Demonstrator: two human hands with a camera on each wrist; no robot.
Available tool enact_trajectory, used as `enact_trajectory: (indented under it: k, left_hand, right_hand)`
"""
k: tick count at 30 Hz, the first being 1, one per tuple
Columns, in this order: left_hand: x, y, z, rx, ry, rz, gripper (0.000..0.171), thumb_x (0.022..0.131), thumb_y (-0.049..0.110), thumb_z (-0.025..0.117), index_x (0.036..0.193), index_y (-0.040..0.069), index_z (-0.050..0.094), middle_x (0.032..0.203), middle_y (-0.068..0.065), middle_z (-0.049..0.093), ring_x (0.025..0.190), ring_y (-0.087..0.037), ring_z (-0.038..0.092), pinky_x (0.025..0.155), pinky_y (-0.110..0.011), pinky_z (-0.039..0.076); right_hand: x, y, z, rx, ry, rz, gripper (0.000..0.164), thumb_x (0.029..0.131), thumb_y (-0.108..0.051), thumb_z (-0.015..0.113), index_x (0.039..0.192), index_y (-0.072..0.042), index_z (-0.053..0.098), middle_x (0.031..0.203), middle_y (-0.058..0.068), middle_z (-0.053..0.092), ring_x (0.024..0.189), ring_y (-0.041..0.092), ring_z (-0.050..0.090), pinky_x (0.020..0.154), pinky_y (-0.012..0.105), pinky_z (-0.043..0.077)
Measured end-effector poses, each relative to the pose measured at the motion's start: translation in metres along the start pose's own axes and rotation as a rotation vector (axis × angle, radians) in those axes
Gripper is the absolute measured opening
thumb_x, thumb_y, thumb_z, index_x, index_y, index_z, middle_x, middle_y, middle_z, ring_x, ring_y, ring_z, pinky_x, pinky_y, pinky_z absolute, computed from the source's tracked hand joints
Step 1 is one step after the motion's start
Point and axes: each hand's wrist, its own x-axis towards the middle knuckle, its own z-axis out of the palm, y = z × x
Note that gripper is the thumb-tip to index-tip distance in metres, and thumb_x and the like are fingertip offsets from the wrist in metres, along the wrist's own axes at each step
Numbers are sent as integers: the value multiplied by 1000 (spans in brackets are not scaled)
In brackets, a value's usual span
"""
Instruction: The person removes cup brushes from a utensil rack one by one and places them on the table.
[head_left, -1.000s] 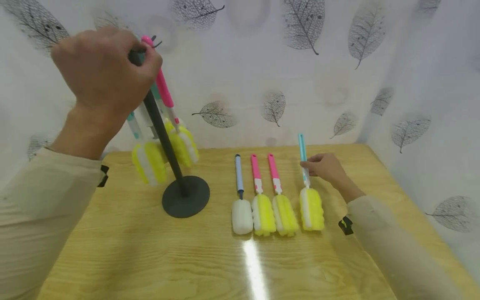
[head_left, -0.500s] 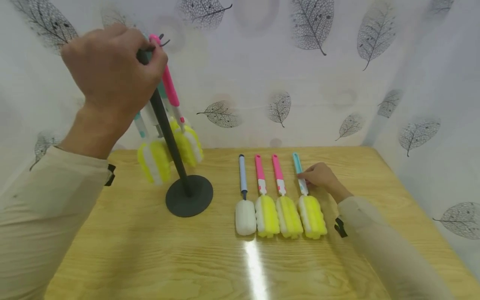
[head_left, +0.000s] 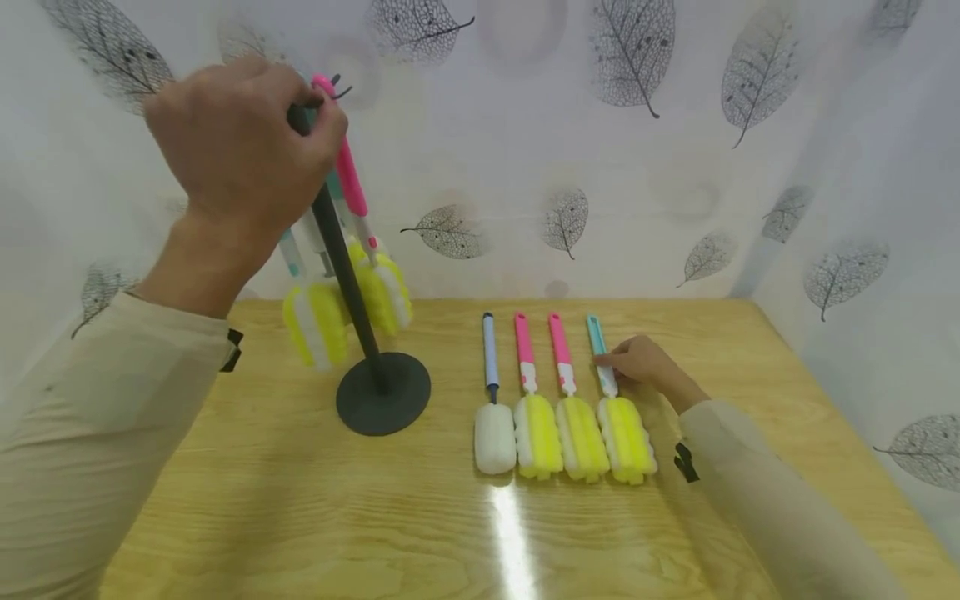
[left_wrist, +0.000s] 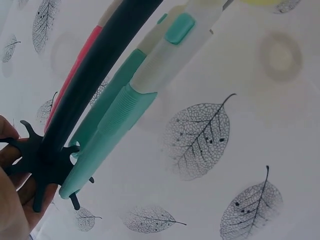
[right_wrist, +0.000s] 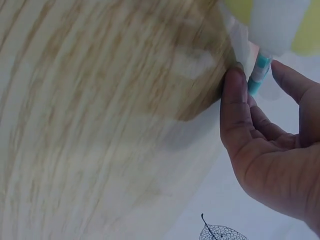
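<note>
My left hand (head_left: pixel 240 146) grips the hooked top of a dark stand (head_left: pixel 348 279), whose round base is on the table and whose pole leans left. Bottle brushes with yellow-and-white sponge heads hang from its hooks, including a pink-handled brush (head_left: pixel 352 183). In the left wrist view, fingers wrap the hook hub (left_wrist: pixel 47 162) beside a teal-handled brush (left_wrist: pixel 125 112). My right hand (head_left: pixel 641 365) pinches the handle of a teal bottle brush (head_left: pixel 628 437) lying at the row's right end. Left of it lie two pink-handled brushes (head_left: pixel 581 437) and a blue-handled brush with white sponge (head_left: pixel 495 437).
The wooden table (head_left: pixel 360 517) carries the stand at left and the brush row at centre right. Behind it hangs a pale leaf-patterned curtain (head_left: pixel 480 150), which also runs along the right side.
My right hand has brought the teal brush left and toward me, down beside the pink brushes. The left hand keeps its hold on the stand. The view has shifted slightly.
</note>
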Motion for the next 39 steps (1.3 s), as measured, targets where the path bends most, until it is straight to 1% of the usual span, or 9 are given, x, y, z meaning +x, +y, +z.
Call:
enact_trajectory:
  k: [5, 10, 13, 16, 19, 24, 26, 32, 39]
  left_hand:
    - [-1, -6, 0, -53, 28, -12, 42, 85, 33, 41, 72, 6, 70, 65, -9, 63, 51, -28, 54, 44, -31, 14]
    - [-2, -15, -1, -96, 43, 8, 37, 83, 30, 43, 75, 7, 71, 72, -6, 67, 55, -26, 58, 44, -29, 14]
    - [-5, -20, 0, -146, 44, 12, 36, 83, 28, 44, 77, 6, 71, 80, -5, 68, 60, -26, 61, 45, -28, 13]
    - [-6, -25, 2, -207, 48, 6, 34, 81, 26, 45, 75, 6, 72, 83, -2, 68, 57, -27, 60, 45, -27, 12]
    - [-6, -31, 4, -326, 62, 0, 29, 78, 21, 49, 71, 3, 71, 82, -1, 68, 50, -27, 56, 46, -25, 13]
    - [-7, -39, 7, -489, 65, 1, 22, 76, 15, 54, 75, 1, 71, 82, -4, 68, 66, -26, 63, 57, -10, 29]
    - [-7, -41, 7, -482, 60, 7, 23, 76, 16, 53, 81, 4, 72, 83, -5, 68, 70, -25, 64, 61, -8, 30]
    - [-8, -36, 4, -349, 64, 39, 31, 77, 19, 45, 88, 10, 73, 84, -4, 68, 51, -24, 56, 48, -23, 17]
    - [-1, -21, -3, -165, -13, 171, 38, 83, 17, 35, 87, 4, 70, 82, -10, 67, 56, -29, 59, 39, -31, 22]
  right_hand:
    - [-4, 2, -5, 20, 18, -2, 48, 90, -41, 43, 81, 4, 58, 67, 11, 55, 58, 17, 48, 61, 31, 42]
    - [-9, -10, -16, 129, 111, -67, 56, 91, -41, 40, 114, 8, 51, 103, 25, 55, 86, 32, 56, 76, 40, 45]
    - [-8, -27, -20, 249, 115, -142, 56, 91, -40, 41, 122, 7, 45, 114, 26, 50, 99, 36, 53, 82, 41, 43]
    - [-7, -53, -19, 321, 106, -234, 51, 90, -38, 44, 121, 2, 47, 111, 20, 53, 98, 32, 55, 81, 37, 44]
    - [-15, -89, -18, 319, 71, -314, 44, 90, -36, 46, 119, -2, 50, 107, 14, 56, 95, 27, 57, 80, 35, 45]
    - [-38, -164, -21, 265, 4, -410, 35, 92, -29, 44, 116, -4, 52, 104, 9, 57, 93, 22, 58, 80, 34, 45]
    - [-46, -192, -19, 269, -5, -474, 33, 93, -25, 44, 115, -3, 52, 103, 9, 58, 92, 20, 58, 79, 32, 45]
    - [-59, -258, -7, 314, 7, -697, 31, 92, -19, 46, 116, -2, 54, 106, 7, 59, 91, 14, 57, 79, 28, 45]
    - [-60, -296, 12, 371, 161, -815, 34, 89, -18, 51, 119, -2, 53, 115, 8, 56, 101, 14, 53, 84, 22, 40]
